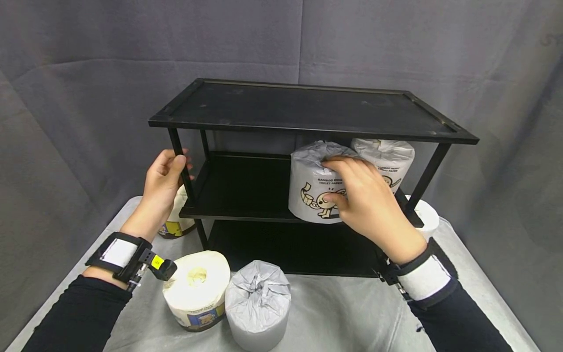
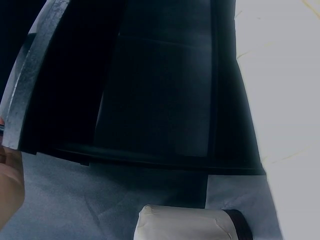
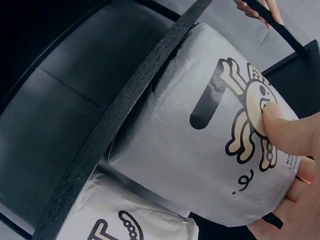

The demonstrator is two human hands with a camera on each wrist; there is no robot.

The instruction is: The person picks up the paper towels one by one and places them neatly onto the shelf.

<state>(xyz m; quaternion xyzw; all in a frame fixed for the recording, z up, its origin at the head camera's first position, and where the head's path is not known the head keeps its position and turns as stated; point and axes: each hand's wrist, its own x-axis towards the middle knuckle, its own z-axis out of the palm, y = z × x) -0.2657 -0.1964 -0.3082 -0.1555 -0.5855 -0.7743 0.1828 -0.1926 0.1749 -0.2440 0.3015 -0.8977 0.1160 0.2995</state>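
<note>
Left hand [image 1: 163, 182] raised at the front-left post of the black shelf [image 1: 308, 105], fingers curled around the post, thumb toward the shelf, wrist strapped with a black band and small camera, forearm in a black sleeve angled up from lower left. Right hand [image 1: 362, 198] reaching under the shelf's top board at mid-level, fingers spread and curved over the top of the wrapped roll [image 1: 313, 188], thumb [image 3: 290, 132] pressed on the printed front. Right wrist banded white and black, forearm rising from lower right.

Six toilet paper rolls [image 1: 313, 188] — three wrapped, three unwrapped — and one black three-tier shelf [image 1: 308, 110]
</note>
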